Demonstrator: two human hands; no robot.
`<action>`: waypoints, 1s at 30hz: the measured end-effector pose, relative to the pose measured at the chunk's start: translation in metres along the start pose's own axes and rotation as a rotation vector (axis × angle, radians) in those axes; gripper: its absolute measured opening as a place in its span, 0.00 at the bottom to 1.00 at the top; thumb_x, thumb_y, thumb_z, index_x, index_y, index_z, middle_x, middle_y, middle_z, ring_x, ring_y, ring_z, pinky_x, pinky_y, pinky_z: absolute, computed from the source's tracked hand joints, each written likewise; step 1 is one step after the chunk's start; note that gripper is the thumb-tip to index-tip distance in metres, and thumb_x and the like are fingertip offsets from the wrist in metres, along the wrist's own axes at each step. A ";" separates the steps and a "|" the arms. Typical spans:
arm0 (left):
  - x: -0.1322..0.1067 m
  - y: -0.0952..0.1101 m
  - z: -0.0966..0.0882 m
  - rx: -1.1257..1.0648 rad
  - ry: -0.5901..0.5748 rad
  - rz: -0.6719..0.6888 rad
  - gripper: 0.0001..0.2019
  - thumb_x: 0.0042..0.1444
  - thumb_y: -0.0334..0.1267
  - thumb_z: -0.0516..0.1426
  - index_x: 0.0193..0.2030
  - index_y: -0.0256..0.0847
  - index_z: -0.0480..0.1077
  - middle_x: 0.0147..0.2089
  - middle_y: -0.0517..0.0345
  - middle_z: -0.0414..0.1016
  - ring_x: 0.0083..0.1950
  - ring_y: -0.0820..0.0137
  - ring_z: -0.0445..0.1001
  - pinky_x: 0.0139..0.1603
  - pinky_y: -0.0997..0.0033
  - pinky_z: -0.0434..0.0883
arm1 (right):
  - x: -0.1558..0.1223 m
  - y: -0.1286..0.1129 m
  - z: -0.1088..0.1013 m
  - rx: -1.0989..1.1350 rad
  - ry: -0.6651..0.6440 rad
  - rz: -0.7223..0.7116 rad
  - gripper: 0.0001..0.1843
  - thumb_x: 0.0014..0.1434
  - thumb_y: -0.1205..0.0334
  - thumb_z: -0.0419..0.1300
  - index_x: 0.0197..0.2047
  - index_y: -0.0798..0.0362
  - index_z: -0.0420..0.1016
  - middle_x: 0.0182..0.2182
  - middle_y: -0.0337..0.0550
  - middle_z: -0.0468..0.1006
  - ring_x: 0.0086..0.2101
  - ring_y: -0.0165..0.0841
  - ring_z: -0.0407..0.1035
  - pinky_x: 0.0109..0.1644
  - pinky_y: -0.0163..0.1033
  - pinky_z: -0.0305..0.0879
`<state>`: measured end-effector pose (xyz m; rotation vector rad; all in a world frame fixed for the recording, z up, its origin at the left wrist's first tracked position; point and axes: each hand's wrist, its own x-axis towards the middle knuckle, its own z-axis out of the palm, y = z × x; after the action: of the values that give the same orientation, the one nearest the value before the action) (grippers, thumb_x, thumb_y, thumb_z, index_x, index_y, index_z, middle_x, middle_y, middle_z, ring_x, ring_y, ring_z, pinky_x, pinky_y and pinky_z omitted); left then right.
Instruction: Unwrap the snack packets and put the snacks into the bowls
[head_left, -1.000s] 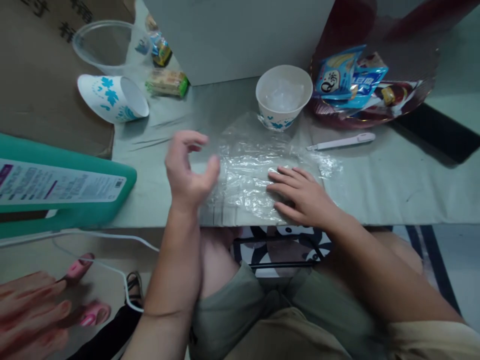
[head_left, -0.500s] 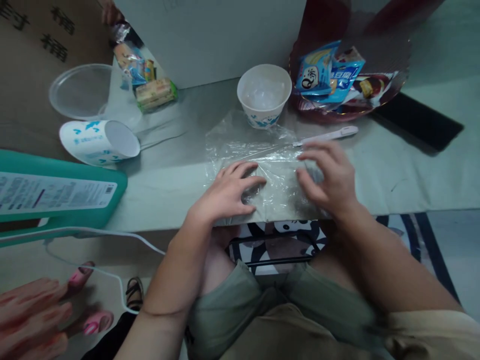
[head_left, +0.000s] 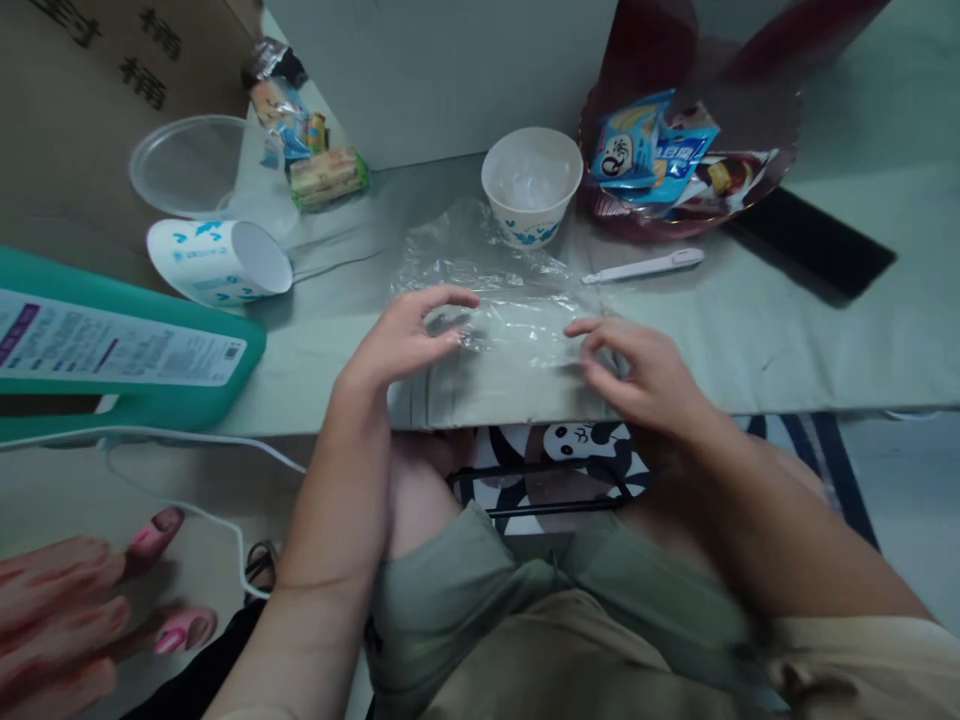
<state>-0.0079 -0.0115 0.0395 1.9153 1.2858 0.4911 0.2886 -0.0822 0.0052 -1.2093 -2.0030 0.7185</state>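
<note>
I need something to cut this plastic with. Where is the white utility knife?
The white utility knife lies on the table beyond the right hand, just right of the plastic wrap and below the snack bag.

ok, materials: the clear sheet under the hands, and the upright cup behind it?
Clear sheet: looks like thin plastic film, glossy, see-through, crinkled with highlights. Both hands, left hand and right hand, touch it. Upright cup: probably paper, matte white with blue print, rolled rim.
</note>
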 end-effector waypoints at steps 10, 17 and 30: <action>0.000 -0.021 0.011 -0.262 0.396 -0.020 0.05 0.54 0.42 0.61 0.32 0.45 0.75 0.37 0.57 0.83 0.45 0.65 0.82 0.53 0.64 0.76 | 0.004 0.048 -0.011 0.460 0.623 0.424 0.08 0.61 0.56 0.57 0.33 0.46 0.61 0.25 0.35 0.73 0.27 0.34 0.74 0.37 0.44 0.76; 0.022 -0.018 0.023 -0.512 0.610 -0.033 0.17 0.59 0.56 0.62 0.34 0.46 0.66 0.22 0.68 0.72 0.20 0.78 0.66 0.19 0.71 0.54 | 0.008 0.017 -0.003 0.235 0.480 0.212 0.13 0.57 0.53 0.68 0.42 0.46 0.72 0.40 0.42 0.81 0.39 0.35 0.78 0.45 0.43 0.77; 0.016 -0.025 0.013 -0.250 0.470 -0.348 0.11 0.54 0.31 0.60 0.22 0.41 0.69 0.12 0.67 0.61 0.13 0.78 0.55 0.16 0.74 0.50 | 0.014 0.038 -0.002 0.207 0.438 0.549 0.07 0.60 0.57 0.66 0.40 0.46 0.73 0.15 0.29 0.70 0.12 0.28 0.59 0.16 0.35 0.56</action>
<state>-0.0079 0.0029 0.0102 1.3722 1.7220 0.9046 0.3055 -0.0536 -0.0180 -1.6407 -1.2168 0.8075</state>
